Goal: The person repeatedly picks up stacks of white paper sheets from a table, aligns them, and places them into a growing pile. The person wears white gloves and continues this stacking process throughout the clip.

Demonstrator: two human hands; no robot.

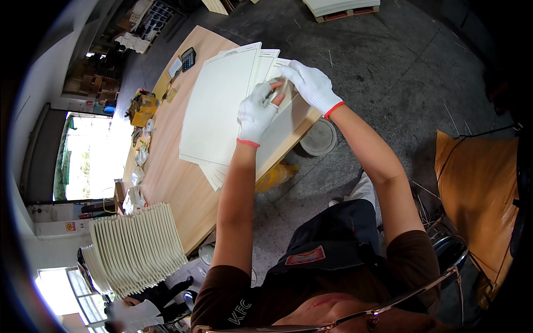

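Note:
Both my hands wear white knit gloves with red cuffs. My left hand (256, 112) rests on a fanned stack of pale cream card sheets (222, 105) lying on a light wooden table (166, 177), and pinches a small pale piece at the stack's right edge. My right hand (311, 84) grips the same small piece from the far side, fingers curled over it. What exactly the piece is cannot be told.
A tall fanned stack of folded cream pieces (136, 250) stands at the table's near left end. A calculator (189, 58), yellow tape dispenser (143, 108) and small bags lie along the far edge. A white bucket (318, 137) and brown board (477, 188) sit on the concrete floor.

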